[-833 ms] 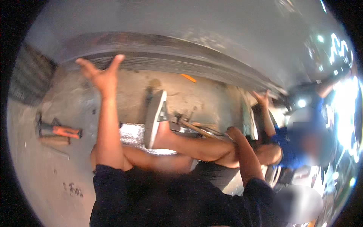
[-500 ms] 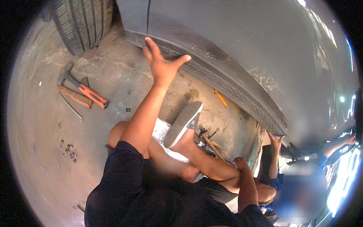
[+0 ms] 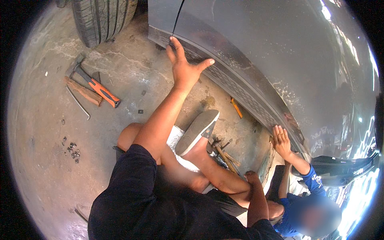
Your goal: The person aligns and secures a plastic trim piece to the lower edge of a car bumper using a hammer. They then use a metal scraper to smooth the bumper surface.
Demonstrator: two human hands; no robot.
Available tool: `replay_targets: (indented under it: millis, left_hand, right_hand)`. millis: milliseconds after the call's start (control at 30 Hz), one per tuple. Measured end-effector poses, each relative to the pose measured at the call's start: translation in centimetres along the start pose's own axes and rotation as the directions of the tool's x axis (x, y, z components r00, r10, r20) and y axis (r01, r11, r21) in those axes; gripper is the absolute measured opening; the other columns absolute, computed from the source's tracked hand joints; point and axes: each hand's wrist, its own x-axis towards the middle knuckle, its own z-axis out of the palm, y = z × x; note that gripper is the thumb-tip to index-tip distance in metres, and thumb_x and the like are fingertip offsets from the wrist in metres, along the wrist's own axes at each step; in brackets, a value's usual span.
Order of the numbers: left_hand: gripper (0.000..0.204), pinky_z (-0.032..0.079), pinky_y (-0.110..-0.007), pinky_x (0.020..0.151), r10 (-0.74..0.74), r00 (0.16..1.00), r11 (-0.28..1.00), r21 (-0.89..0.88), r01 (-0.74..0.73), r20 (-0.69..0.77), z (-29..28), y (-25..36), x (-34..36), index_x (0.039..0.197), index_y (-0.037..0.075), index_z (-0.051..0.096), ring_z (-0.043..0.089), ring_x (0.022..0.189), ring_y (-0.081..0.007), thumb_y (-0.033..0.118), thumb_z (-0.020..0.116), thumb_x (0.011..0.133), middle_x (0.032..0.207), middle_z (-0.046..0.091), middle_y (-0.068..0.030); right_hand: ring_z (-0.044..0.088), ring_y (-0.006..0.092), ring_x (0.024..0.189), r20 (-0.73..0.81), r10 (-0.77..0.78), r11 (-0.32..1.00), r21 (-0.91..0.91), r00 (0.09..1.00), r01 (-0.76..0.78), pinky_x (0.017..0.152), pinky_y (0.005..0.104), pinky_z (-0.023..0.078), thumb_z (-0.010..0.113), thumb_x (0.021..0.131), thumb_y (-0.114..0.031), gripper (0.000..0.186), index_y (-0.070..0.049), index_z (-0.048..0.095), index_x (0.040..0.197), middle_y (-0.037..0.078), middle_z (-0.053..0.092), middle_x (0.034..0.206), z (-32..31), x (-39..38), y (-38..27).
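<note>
My left hand (image 3: pixel 191 67) reaches to the grey car's lower trim (image 3: pixel 230 78), fingers spread, fingertips at the panel near a vertical seam (image 3: pixel 175 25), holding nothing visible. My right hand (image 3: pixel 252 178) is down by my bent leg (image 3: pixel 224 177), fingers curled; anything inside them is too small to make out. My sandalled foot (image 3: pixel 198 132) rests over a silvery mat (image 3: pixel 175 137), beside several wooden-handled tools (image 3: pixel 224 156). A yellow-handled tool (image 3: pixel 236 109) lies under the trim.
An orange-handled hammer (image 3: pixel 103 93), a wood piece (image 3: pixel 83 91), a bent rod (image 3: pixel 78 105) and several small dark clips (image 3: pixel 74 152) lie on the concrete at left. A tyre (image 3: pixel 102 22) stands at upper left. A co-worker in blue (image 3: pixel 290 216) presses a hand (image 3: pixel 282 142) against the trim.
My view has swung so the tyre and left-side tools show more. My spread left hand has reached the seam area. The co-worker's hand has come onto the trim at right.
</note>
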Motion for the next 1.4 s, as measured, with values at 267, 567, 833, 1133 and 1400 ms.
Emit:
replay_targets:
  millis: [267, 567, 833, 1133, 1400]
  left_hand:
    - [0.159, 0.037, -0.053, 0.122, -0.044, 0.999, 0.999, -0.009, 0.044, -0.010, 0.3, 0.3, -0.1, 0.169, 0.005, -0.006, 0.020, 0.156, -0.0552, 0.057, 0.099, 0.063, 0.166, 0.005, -0.0440]
    - [0.158, 0.029, -0.053, 0.126, -0.082, 0.995, 0.990, -0.110, 0.088, 0.059, 1.2, 0.8, -0.6, 0.168, 0.001, -0.008, 0.016, 0.158, -0.0550, 0.054, 0.100, 0.065, 0.167, 0.003, -0.0435]
    - [0.164, 0.019, -0.054, 0.130, -0.050, 0.996, 0.998, 0.053, 0.046, 0.080, 0.1, 0.6, -0.1, 0.164, -0.008, -0.013, 0.012, 0.159, -0.0531, 0.061, 0.097, 0.065, 0.167, 0.007, -0.0447]
    - [0.166, 0.029, -0.054, 0.126, -0.114, 0.989, 0.978, 0.187, 0.094, 0.096, 1.6, 0.2, 0.0, 0.165, -0.001, -0.018, 0.024, 0.154, -0.0566, 0.062, 0.098, 0.063, 0.163, 0.015, -0.0482]
    - [0.158, 0.027, -0.051, 0.128, 0.029, 1.000, 0.990, 0.138, -0.028, -0.005, 1.0, 0.1, 0.6, 0.165, -0.005, -0.008, 0.023, 0.156, -0.0533, 0.059, 0.097, 0.066, 0.165, 0.016, -0.0441]
  right_hand:
    - [0.067, 0.0360, 0.121, 0.028, -0.231, 0.920, -0.319, 0.972, 0.228, 0.107, 0.0456, 0.053, 0.066, 0.092, -0.027, 0.031, -0.012, 0.078, 0.118, 0.014, 0.073, 0.125, 3.4, 1.4, 3.5]
    - [0.067, 0.0378, 0.120, -0.167, 0.035, 0.992, -0.116, 0.985, -0.055, 0.104, 0.0501, 0.053, 0.060, 0.090, -0.025, 0.033, -0.009, 0.078, 0.113, 0.016, 0.073, 0.124, 7.6, -0.4, 6.9]
    - [0.071, 0.0422, 0.110, -0.076, 0.078, 0.924, -0.368, 0.994, -0.100, 0.094, 0.0514, 0.058, 0.059, 0.095, -0.019, 0.029, -0.001, 0.075, 0.111, 0.023, 0.071, 0.119, 1.0, -0.4, -1.1]
    - [0.074, 0.0436, 0.096, -0.297, 0.235, 0.951, -0.127, 0.925, -0.283, 0.085, 0.0533, 0.060, 0.061, 0.097, -0.022, 0.024, -0.004, 0.073, 0.109, 0.021, 0.075, 0.105, 2.9, -3.5, 0.5]
    - [0.069, 0.0462, 0.114, -0.404, 0.439, 0.860, 0.449, 0.802, -0.244, 0.096, 0.0544, 0.056, 0.063, 0.096, -0.013, 0.075, -0.023, 0.035, 0.165, 0.027, 0.071, 0.122, -7.6, -4.9, -11.1]
